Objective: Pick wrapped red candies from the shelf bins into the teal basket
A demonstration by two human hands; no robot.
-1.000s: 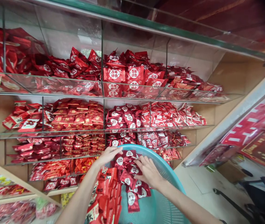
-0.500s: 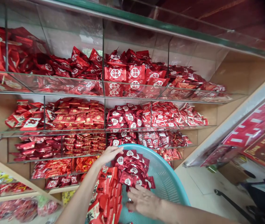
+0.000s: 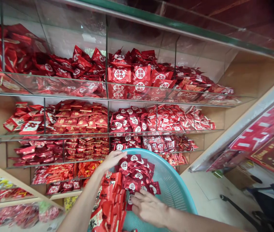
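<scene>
A turquoise plastic basket [image 3: 175, 180] with a perforated wall is in front of me. My left hand [image 3: 114, 159] grips its far rim on the left side. Inside lie small dark red candy packets [image 3: 138, 175] with white round labels, in a loose heap. Beside them, on the left, orange-red packets [image 3: 110, 199] with black characters are stacked in overlapping rows. My right hand [image 3: 148, 206] is low over the near edge of the dark red heap, its fingers spread and touching the packets. One dark red packet lies just left of its fingertips.
Glass-fronted shelves [image 3: 79, 137] hold many red packets sorted into divided compartments. A slanted wooden edge [image 3: 18, 188] runs at the lower left, with bagged goods below. To the right are a tiled floor [image 3: 204, 193], red printed sheets [image 3: 264, 125] and a dark chair [image 3: 269, 199].
My right hand has shifted slightly right and up, uncovering a dark red packet by its fingertips. The left hand keeps its place on the rim.
</scene>
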